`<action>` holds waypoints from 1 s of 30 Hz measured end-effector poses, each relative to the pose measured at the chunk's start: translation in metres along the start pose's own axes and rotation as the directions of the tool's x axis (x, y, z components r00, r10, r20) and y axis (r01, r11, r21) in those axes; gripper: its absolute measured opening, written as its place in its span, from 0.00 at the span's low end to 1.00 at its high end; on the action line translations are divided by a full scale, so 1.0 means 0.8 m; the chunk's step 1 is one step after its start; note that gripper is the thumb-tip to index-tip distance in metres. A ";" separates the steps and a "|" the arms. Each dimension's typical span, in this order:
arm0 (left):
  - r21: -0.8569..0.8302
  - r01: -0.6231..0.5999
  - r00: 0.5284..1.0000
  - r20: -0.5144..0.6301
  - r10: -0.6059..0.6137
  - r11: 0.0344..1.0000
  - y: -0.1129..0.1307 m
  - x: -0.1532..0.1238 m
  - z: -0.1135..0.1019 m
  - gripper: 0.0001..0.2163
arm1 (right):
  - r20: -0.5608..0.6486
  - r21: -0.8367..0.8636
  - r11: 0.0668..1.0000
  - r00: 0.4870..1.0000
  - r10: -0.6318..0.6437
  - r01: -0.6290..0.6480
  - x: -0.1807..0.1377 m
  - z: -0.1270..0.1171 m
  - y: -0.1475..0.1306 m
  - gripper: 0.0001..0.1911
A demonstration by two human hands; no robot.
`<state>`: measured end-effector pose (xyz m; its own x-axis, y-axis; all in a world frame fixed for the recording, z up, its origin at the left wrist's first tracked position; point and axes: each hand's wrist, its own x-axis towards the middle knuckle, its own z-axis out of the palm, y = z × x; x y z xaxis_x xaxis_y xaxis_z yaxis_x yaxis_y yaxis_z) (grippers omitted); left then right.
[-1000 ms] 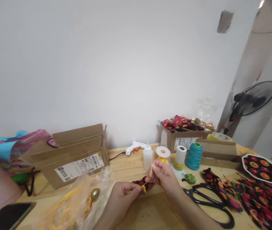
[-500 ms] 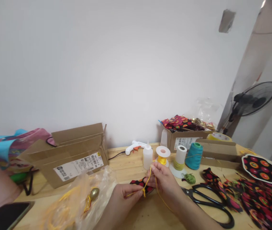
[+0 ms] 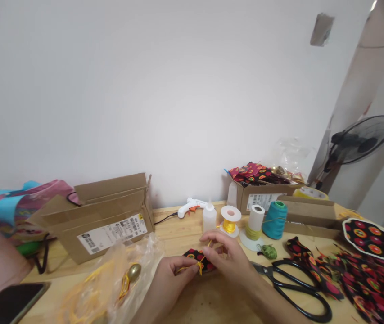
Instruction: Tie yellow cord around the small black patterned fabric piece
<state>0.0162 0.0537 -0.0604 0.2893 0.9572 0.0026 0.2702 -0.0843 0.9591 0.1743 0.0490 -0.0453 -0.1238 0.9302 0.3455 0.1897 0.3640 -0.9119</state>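
Observation:
My left hand [image 3: 174, 274] pinches a yellow cord [image 3: 198, 265] at a small knot, with a little piece of black fabric with red dots [image 3: 200, 258] right behind it. My right hand [image 3: 228, 256] is closed on the same cord just to the right, low over the wooden table [image 3: 178, 234]. The cord runs from a white spool of yellow cord [image 3: 230, 220] standing just beyond my fingers.
Black scissors [image 3: 293, 288] lie right of my right hand, beside patterned fabric scraps [image 3: 363, 274]. Behind stand a small glue bottle [image 3: 209, 217], a white spool [image 3: 255, 222], a teal thread cone [image 3: 274, 219] and a glue gun [image 3: 192, 206]. Cardboard boxes [image 3: 107, 220], a plastic bag [image 3: 110, 283] and a phone [image 3: 9, 303] lie at left.
My right hand has dropped from a raised pull on the cord and closed in toward the left hand. The left hand stays pinched at the knot.

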 end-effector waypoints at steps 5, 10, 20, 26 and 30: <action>-0.033 0.005 1.000 -0.008 -0.005 0.999 0.002 0.000 -0.002 0.10 | 0.151 -0.347 0.917 0.976 -0.154 0.198 -0.001 -0.002 0.008 0.05; -0.066 0.031 0.999 0.022 -0.029 0.997 0.003 0.000 0.001 0.09 | 0.169 -0.448 0.865 0.971 -0.168 0.228 0.000 -0.001 0.015 0.06; 0.094 -0.003 1.000 0.019 0.002 0.996 0.001 0.000 0.006 0.11 | 0.088 -0.534 0.831 0.987 -0.131 0.158 -0.005 0.010 0.015 0.05; -0.044 -0.004 1.000 0.021 0.005 0.999 0.002 0.001 0.003 0.12 | 0.069 -0.459 0.881 0.993 -0.095 0.116 -0.004 0.007 0.021 0.07; 0.028 -0.022 1.000 -0.015 0.022 0.999 0.005 0.001 0.000 0.11 | 0.065 -0.458 0.883 0.994 -0.085 0.105 -0.004 0.007 0.020 0.07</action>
<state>0.0178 0.0541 -0.0567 0.2817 0.9591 0.0279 0.2896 -0.1127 0.9505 0.1724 0.0514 -0.0622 -0.2023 0.8910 0.4065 0.6007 0.4407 -0.6671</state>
